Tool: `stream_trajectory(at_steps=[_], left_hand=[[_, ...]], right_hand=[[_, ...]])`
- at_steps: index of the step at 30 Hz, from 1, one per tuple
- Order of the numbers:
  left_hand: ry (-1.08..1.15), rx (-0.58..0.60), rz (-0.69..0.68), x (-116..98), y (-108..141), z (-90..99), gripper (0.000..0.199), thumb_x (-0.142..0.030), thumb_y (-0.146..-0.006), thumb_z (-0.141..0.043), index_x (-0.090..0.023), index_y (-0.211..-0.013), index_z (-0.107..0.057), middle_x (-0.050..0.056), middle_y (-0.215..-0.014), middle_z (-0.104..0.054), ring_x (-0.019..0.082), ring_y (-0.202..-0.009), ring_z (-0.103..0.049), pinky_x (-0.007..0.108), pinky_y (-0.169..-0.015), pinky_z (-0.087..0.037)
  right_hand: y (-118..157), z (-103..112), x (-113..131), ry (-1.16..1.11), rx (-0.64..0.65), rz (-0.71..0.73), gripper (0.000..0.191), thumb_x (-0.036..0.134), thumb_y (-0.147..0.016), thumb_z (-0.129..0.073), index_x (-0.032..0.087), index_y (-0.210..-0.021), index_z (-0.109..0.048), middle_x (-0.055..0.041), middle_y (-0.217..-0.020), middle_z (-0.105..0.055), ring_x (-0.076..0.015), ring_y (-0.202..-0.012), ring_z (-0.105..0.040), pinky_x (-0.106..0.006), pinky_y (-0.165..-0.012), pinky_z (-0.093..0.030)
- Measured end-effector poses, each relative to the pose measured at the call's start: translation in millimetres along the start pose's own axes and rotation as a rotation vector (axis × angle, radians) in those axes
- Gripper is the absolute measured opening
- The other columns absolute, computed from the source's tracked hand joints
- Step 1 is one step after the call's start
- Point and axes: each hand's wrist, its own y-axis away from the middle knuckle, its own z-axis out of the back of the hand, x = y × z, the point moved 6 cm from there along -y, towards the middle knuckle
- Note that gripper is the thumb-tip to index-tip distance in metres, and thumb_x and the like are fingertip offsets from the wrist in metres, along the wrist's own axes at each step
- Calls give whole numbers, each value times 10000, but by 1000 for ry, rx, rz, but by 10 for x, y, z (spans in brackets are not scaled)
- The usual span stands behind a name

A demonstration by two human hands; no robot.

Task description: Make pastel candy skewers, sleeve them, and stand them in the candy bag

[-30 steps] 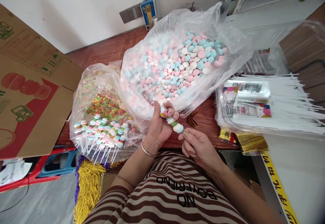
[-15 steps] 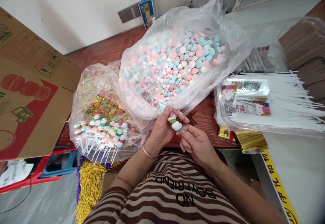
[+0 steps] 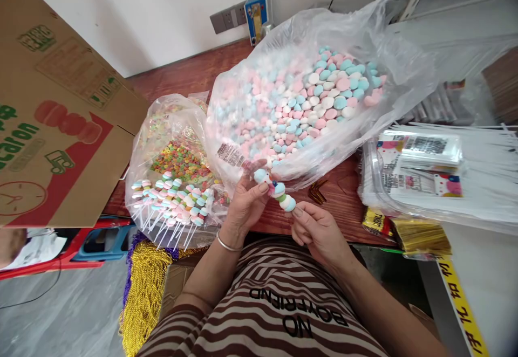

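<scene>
Slantwise, candy skewer [image 3: 279, 190], upper part in curled left hand [image 3: 246, 200], right hand [image 3: 319, 230] pinching lower end

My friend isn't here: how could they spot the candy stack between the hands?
Find the biggest candy bag on the reddish table. Below it in view, the left hand and right hand hold the candy stack. Unlike the candy sticks bunched at left, it's in hand.

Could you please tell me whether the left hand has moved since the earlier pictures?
Yes: the left hand, with the candy stack in its fingers, has shifted left, away from the gold twist ties on the table.
</scene>
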Motion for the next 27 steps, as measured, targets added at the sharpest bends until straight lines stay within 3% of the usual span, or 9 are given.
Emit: stream_trajectory(at_steps=[3, 5, 9, 11, 16, 19, 21, 24, 27], left_hand=[[-72, 18, 3, -47, -13, 111, 334, -242, -628, -926, -188, -882, -717, 22, -834, -668, 173, -822, -673, 270, -726, -523], [-133, -17, -19, -46, -39, 182, 328, -329, -623, -940, -168, -764, -692, 22, -788, -661, 147, -752, -643, 253, -687, -508], [-108, -146, 4, 33, -78, 216, 418, -488, -671, -899, -146, -721, -663, -1, -721, -627, 104, -665, -598, 221, -639, -489], [3, -189, 67, 85, -83, 158, 410, -494, -739, -854, -149, -712, -635, -14, -706, -609, 105, -667, -611, 247, -712, -533], [248, -284, 211, 135, -71, 19, 412, -505, -908, -675, -156, -711, -579, -6, -718, -612, 135, -703, -664, 396, -909, -581], [261, -275, 217, 133, -61, -29, 428, -533, -924, -632, -158, -725, -575, 0, -735, -620, 139, -700, -665, 409, -907, -585], [234, -235, 184, 133, -48, -64, 428, -547, -910, -645, -160, -737, -581, -5, -733, -613, 132, -688, -654, 387, -891, -587], [205, -142, 138, 156, -22, -123, 433, -579, -889, -652, -165, -770, -603, -15, -720, -589, 128, -685, -641, 352, -860, -585], [206, -24, 156, 215, -1, -184, 433, -601, -873, -655, -176, -800, -616, -17, -729, -569, 130, -695, -629, 333, -835, -581]], right_hand=[[8, -11, 70, 170, 1, 70, 321, 498, -911, -681, 199, -804, -633, 95, -504, -360, -71, -420, -286, -229, -423, -298], [38, -4, 184, 469, -40, 252, 260, 419, -969, -617, 197, -843, -664, 53, -566, -488, -92, -471, -392, -242, -464, -327], [245, -166, 448, 1202, -159, 939, 104, 166, -971, -602, 168, -998, -703, 12, -641, -613, -120, -559, -495, -289, -563, -355], [335, -261, 441, 1431, -151, 1199, 168, 96, -934, -642, 126, -1094, -682, 13, -609, -599, -138, -560, -488, -322, -588, -350], [344, -291, 345, 1598, -52, 1323, 277, 75, -921, -651, 113, -1195, -634, 0, -652, -621, -157, -605, -512, -339, -631, -372], [309, -264, 364, 1544, -73, 1250, 173, 94, -938, -632, 136, -1103, -659, 7, -624, -605, -146, -581, -505, -328, -617, -362], [239, -208, 408, 1379, -99, 1059, 82, 139, -967, -593, 158, -991, -670, -4, -647, -623, -134, -579, -518, -308, -601, -362], [64, -72, 339, 861, -54, 513, 223, 298, -1012, -539, 181, -855, -646, 19, -613, -570, -109, -516, -478, -261, -520, -357], [-2, -95, 100, 212, 60, -8, 327, 463, -980, -575, 187, -812, -628, 108, -478, -315, -67, -383, -239, -224, -411, -300]])
